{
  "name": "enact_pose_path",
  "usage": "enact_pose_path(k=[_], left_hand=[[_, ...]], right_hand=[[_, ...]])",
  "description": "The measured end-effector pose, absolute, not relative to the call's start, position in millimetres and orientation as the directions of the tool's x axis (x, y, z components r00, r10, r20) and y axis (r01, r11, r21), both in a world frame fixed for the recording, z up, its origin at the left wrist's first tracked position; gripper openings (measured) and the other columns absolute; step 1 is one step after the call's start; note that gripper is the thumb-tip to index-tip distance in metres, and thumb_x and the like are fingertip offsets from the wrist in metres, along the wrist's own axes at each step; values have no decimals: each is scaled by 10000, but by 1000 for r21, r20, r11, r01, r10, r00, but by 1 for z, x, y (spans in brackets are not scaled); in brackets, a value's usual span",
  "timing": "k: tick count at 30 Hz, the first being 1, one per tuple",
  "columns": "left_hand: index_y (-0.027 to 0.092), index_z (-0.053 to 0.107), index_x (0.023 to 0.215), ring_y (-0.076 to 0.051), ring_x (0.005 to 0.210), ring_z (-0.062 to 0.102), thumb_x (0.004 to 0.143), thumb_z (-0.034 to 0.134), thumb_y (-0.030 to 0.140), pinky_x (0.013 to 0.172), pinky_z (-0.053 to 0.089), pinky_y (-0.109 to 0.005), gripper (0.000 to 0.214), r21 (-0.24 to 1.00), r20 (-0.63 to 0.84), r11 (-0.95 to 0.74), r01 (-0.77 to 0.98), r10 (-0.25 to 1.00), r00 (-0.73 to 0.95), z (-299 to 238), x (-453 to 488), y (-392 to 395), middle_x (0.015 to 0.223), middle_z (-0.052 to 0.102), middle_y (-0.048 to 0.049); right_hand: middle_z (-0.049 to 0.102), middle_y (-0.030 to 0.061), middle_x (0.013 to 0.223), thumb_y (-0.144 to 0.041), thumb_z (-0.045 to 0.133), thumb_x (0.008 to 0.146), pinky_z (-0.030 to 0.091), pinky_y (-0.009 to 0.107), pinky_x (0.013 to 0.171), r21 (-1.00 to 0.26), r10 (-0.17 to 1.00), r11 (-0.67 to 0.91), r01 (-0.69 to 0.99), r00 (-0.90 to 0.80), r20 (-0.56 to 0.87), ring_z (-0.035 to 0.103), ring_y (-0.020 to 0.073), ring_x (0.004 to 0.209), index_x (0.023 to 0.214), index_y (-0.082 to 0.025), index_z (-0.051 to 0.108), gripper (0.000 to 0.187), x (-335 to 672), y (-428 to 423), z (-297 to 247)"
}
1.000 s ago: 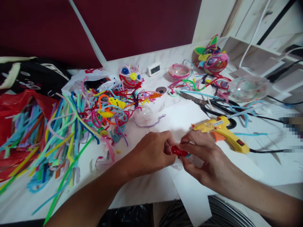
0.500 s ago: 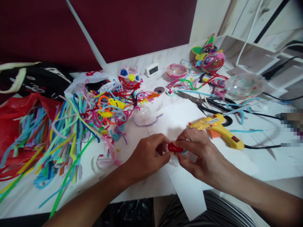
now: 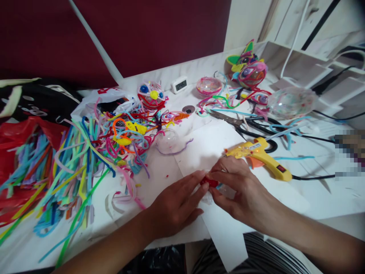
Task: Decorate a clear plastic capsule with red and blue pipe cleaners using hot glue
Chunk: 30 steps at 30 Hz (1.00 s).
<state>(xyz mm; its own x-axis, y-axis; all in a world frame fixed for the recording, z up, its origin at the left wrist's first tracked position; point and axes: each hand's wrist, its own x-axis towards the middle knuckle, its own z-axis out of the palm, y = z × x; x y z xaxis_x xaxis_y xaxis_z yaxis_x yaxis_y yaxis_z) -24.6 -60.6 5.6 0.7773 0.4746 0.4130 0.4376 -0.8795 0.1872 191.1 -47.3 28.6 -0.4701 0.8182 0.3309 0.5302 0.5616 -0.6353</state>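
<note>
Over the white paper [image 3: 196, 146], both hands meet at a small shiny red piece [image 3: 211, 182], whose kind I cannot make out. My right hand [image 3: 241, 184] pinches it between thumb and fingers. The fingertips of my left hand [image 3: 176, 203] close on its left side, with the lowest digit held apart. Clear crinkled plastic [image 3: 207, 198] shows beneath the red piece, partly hidden by the fingers. Just beyond my right hand lies a yellow glue gun [image 3: 259, 152], its nozzle pointing left.
Pipe cleaners [image 3: 68, 171] spill across the left, by a red bag [image 3: 8, 140]. Scissors [image 3: 236, 121] lie behind the glue gun. Decorated clear balls [image 3: 151, 95], a pink-rimmed bowl [image 3: 209, 86], a clear plastic shell [image 3: 292, 102] and a small digital clock [image 3: 179, 85] stand farther back.
My left hand has turned, its fingers now straighter and laid over the red piece, covering more of it. My right hand keeps its pinch. The view has shifted slightly.
</note>
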Motion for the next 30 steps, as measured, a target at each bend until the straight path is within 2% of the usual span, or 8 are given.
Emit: enact_pose_path(k=[7, 14, 19, 26, 30], left_hand=[[31, 371, 1334, -324, 1365, 306, 882, 523, 198, 1043, 436, -489, 505, 200, 403, -867, 456, 497, 768, 4, -24, -64, 1405, 384, -257], [39, 414, 1294, -309, 1368, 308, 892, 509, 262, 1055, 421, -493, 469, 236, 397, -854, 464, 521, 756, 5, -26, -64, 1394, 411, -244], [39, 432, 1282, -302, 1369, 310, 896, 507, 285, 1077, 392, -491, 464, 216, 384, -855, 472, 519, 764, 6, -26, -63, 1374, 443, -238], [32, 423, 1298, -319, 1373, 294, 879, 542, 303, 1077, 385, -505, 513, 151, 379, -873, 464, 484, 788, 4, -27, -62, 1386, 426, -251], [48, 417, 1306, -312, 1367, 309, 880, 544, 298, 1077, 380, -520, 511, 128, 381, -877, 464, 475, 793, 5, -27, -61, 1385, 434, -239]], right_hand=[[582, 53, 853, -159, 560, 824, 383, 400, 765, -630, 818, 563, 535, -470, 332, 497, 197, 834, 804, -176, 626, 71, 190, -48, 32], [586, 58, 879, -179, 548, 848, 383, 395, 738, -595, 815, 564, 573, -502, 290, 504, 204, 843, 824, -192, 632, 89, 192, -48, 33], [592, 57, 871, -170, 548, 848, 390, 379, 729, -575, 810, 568, 589, -524, 263, 515, 203, 837, 785, -193, 623, 101, 191, -47, 38], [600, 63, 852, -182, 543, 862, 393, 363, 723, -542, 778, 615, 573, -551, 300, 526, 199, 826, 740, -192, 632, 151, 193, -44, 37], [589, 52, 823, -215, 535, 880, 380, 363, 717, -555, 779, 603, 573, -572, 256, 510, 191, 802, 748, -192, 637, 168, 195, -43, 37]])
